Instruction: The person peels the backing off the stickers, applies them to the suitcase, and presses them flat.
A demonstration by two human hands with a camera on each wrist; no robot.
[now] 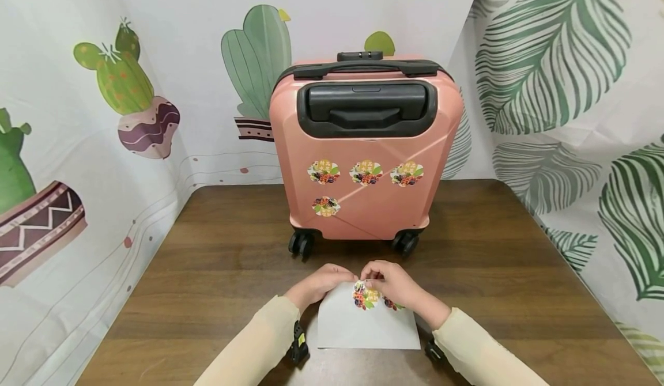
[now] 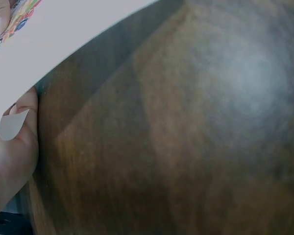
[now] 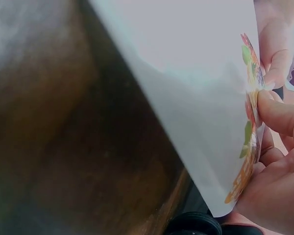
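Backdrop: white cloth printed with cacti and leaves; 1 cactus is cut off at the left edge, and 2 more are partly hidden behind the suitcase.
Tabletop: brown wood grain, its near edge outside the head view.
Suitcase: pink, upright at the back of the tabletop, black handle panel below the top edge; 2 wheel sets show, the far side is hidden.
Sleeves: 2, cream, cut off at the bottom.
Sheet: 1, white, in front of the suitcase between the hands; the left wrist view shows a curled corner.
Left hand: grip holding the sheet near its far left corner, some fingers hidden behind the paper.
Right hand: grip pinching at the sheet's far edge, beside the stickers; whether a sticker is lifted, I cannot tell.
Wrist devices: 2, black, mostly hidden.
Suitcase stickers: 4, round, fruit-patterned; 3 in a row, 1 below the leftmost, inverted.
Sheet stickers: 2 visible, same red, green and yellow print; the right 1 is partly covered by the right hand.
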